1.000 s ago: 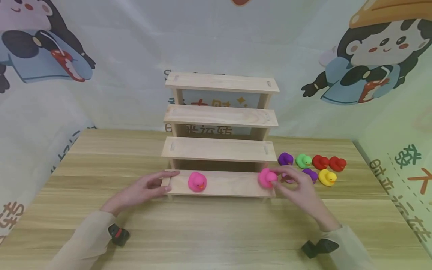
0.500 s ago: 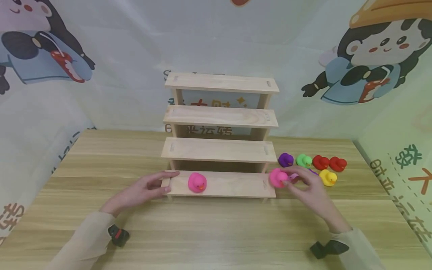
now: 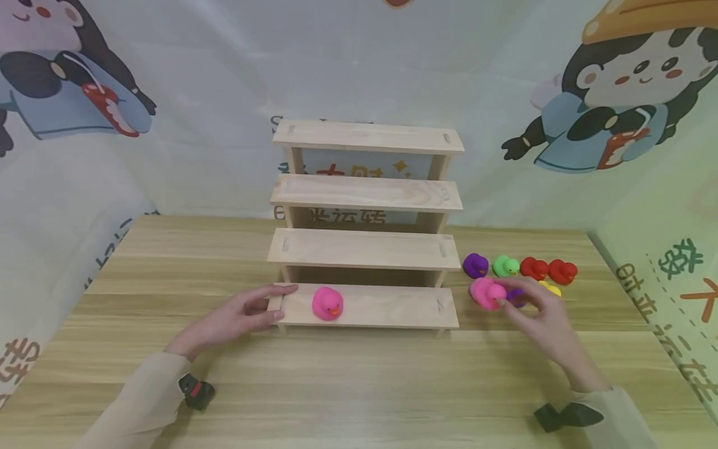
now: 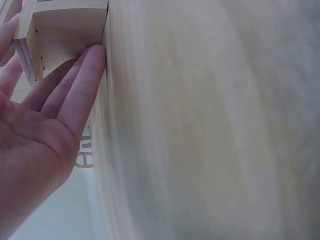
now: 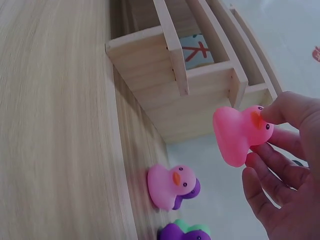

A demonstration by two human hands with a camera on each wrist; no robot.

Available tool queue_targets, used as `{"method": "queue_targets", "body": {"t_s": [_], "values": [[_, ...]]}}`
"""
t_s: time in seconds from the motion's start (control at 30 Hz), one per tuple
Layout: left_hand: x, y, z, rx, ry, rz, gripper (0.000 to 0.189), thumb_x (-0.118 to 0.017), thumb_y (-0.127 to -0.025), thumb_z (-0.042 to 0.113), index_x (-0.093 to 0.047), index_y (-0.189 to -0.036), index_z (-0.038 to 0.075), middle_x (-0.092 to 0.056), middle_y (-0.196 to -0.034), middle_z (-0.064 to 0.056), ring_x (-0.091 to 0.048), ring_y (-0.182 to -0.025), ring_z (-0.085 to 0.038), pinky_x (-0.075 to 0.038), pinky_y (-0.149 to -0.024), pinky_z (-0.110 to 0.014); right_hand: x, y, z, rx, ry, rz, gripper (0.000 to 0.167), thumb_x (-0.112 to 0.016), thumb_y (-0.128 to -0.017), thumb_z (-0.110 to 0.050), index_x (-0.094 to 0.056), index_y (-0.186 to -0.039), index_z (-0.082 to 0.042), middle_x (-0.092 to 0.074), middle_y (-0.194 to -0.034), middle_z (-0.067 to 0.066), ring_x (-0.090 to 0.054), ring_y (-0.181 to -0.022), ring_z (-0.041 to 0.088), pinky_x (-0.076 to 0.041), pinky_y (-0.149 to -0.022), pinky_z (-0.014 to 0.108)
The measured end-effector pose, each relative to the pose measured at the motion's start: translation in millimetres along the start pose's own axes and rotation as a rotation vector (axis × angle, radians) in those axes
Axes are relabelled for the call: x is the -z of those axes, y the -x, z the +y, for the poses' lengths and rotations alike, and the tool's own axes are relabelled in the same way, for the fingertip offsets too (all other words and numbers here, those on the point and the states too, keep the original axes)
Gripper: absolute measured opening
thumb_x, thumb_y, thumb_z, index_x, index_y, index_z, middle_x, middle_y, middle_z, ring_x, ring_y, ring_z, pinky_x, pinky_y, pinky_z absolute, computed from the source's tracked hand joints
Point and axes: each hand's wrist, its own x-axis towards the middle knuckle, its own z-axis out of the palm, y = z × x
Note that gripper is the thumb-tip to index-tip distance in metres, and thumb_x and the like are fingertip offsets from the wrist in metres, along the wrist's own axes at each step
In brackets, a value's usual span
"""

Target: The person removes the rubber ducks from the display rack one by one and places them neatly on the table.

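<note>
A four-step wooden display stand (image 3: 364,249) rises in the middle of the table. My left hand (image 3: 238,315) holds the left end of its bottom step, thumb at the front corner and index finger on top. In the left wrist view, the other fingers (image 4: 82,92) reach below the board against the side panel. One pink rubber duck (image 3: 328,304) sits left of centre on that step. My right hand (image 3: 541,321) pinches another pink rubber duck (image 5: 237,135) between thumb and fingers, raised off the table just right of the stand.
Behind the held duck stand a light pink duck (image 5: 167,187) and a purple duck (image 3: 515,297). A yellow duck (image 3: 551,289) is partly covered by my right hand. The back row has purple (image 3: 475,265), green (image 3: 506,266) and two red ducks (image 3: 535,268). A printed cloth (image 3: 224,93) hangs behind.
My right hand has carried the pink duck rightward, off the right end of the bottom step to the area in front of the other ducks. The left hand keeps its place.
</note>
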Motion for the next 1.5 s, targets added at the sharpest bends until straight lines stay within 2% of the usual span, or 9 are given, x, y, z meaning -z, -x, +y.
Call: {"method": "queue_targets", "body": {"t_s": [0.17, 0.33, 0.57, 0.67, 0.93, 1.1, 1.27, 1.37, 1.5], "values": [[0.4, 0.0, -0.5, 0.008, -0.02, 0.015, 0.053, -0.058, -0.099, 0.023, -0.041, -0.148, 0.015, -0.033, -0.15, -0.02, -0.059, -0.111, -0.026, -0.048, -0.09, -0.032, 8.7, 2.7, 4.5, -0.03, 0.028, 0.009, 0.035, -0.067, -0.077, 0.019, -0.065, -0.11, 0.007, -0.065, -0.107, -0.005, -0.057, -0.087, 0.002, -0.047, -0.077, 0.013], [1.1, 0.6, -1.0, 0.025, -0.017, 0.018, 0.052, -0.058, -0.099, 0.025, -0.041, -0.148, 0.018, -0.035, -0.15, -0.018, -0.06, -0.109, -0.024, -0.049, -0.09, -0.033, 17.4, 5.1, 7.1, -0.046, 0.059, 0.03, 0.034, -0.066, -0.078, 0.018, -0.066, -0.11, 0.006, -0.066, -0.108, 0.005, -0.055, -0.092, 0.001, -0.045, -0.079, 0.01], [0.5, 0.4, -0.3, 0.025, -0.019, 0.018, 0.052, -0.058, -0.099, 0.024, -0.042, -0.148, 0.018, -0.034, -0.15, -0.019, -0.058, -0.112, -0.025, -0.048, -0.091, -0.032, 29.7, 9.0, 15.7, -0.052, 0.039, 0.073, 0.039, -0.064, -0.077, 0.021, -0.067, -0.11, 0.002, -0.066, -0.109, 0.007, -0.054, -0.097, 0.001, -0.044, -0.079, 0.008], [1.0, 0.6, -1.0, 0.036, -0.013, 0.014, 0.052, -0.058, -0.099, 0.026, -0.041, -0.148, 0.02, -0.037, -0.148, -0.019, -0.058, -0.112, -0.026, -0.048, -0.091, -0.033, 34.9, 10.5, 19.4, -0.062, 0.033, 0.1, 0.038, -0.064, -0.077, 0.022, -0.066, -0.11, 0.003, -0.066, -0.11, 0.004, -0.055, -0.099, 0.001, -0.044, -0.079, 0.008], [0.7, 0.5, -0.4, 0.053, -0.026, 0.013, 0.053, -0.058, -0.099, 0.027, -0.04, -0.148, 0.02, -0.045, -0.141, -0.021, -0.059, -0.11, -0.025, -0.048, -0.09, -0.035, 46.6, 14.6, 23.2, -0.069, 0.018, 0.147, 0.032, -0.059, -0.076, 0.027, -0.061, -0.107, 0.016, -0.063, -0.111, -0.019, -0.055, -0.099, -0.001, -0.044, -0.077, 0.007], [0.2, 0.7, -0.4, 0.056, -0.03, 0.015, 0.053, -0.057, -0.099, 0.027, -0.04, -0.148, 0.02, -0.046, -0.14, -0.021, -0.06, -0.11, -0.026, -0.047, -0.091, -0.038, 53.2, 16.8, 25.7, -0.104, 0.03, 0.177, 0.029, -0.06, -0.079, 0.024, -0.06, -0.108, 0.018, -0.061, -0.111, -0.024, -0.055, -0.102, -0.002, -0.044, -0.077, 0.007], [-0.1, 0.6, -0.3, 0.051, -0.025, 0.018, 0.053, -0.058, -0.099, 0.027, -0.04, -0.148, 0.02, -0.04, -0.145, -0.021, -0.059, -0.112, -0.027, -0.047, -0.092, -0.038, 62.0, 19.8, 33.5, -0.136, 0.07, 0.184, 0.029, -0.061, -0.082, 0.019, -0.059, -0.11, 0.018, -0.058, -0.111, -0.027, -0.052, -0.103, -0.004, -0.042, -0.079, 0.005], [0.1, 0.9, -0.3, 0.053, -0.013, 0.018, 0.053, -0.058, -0.098, 0.027, -0.041, -0.148, 0.021, -0.037, -0.148, -0.019, -0.059, -0.111, -0.026, -0.049, -0.091, -0.036, 67.4, 21.5, 38.3, -0.142, 0.088, 0.191, 0.029, -0.062, -0.082, 0.019, -0.061, -0.111, 0.016, -0.058, -0.11, -0.027, -0.053, -0.102, -0.005, -0.042, -0.078, 0.005], [0.8, 1.4, -0.9, 0.05, -0.003, 0.017, 0.053, -0.059, -0.098, 0.027, -0.041, -0.148, 0.022, -0.035, -0.15, -0.017, -0.06, -0.109, -0.025, -0.049, -0.09, -0.033, 74.3, 24.5, 43.5, -0.145, 0.1, 0.184, 0.036, -0.063, -0.083, 0.017, -0.067, -0.116, 0.001, -0.061, -0.112, -0.021, -0.052, -0.102, -0.006, -0.042, -0.078, 0.004]]}}
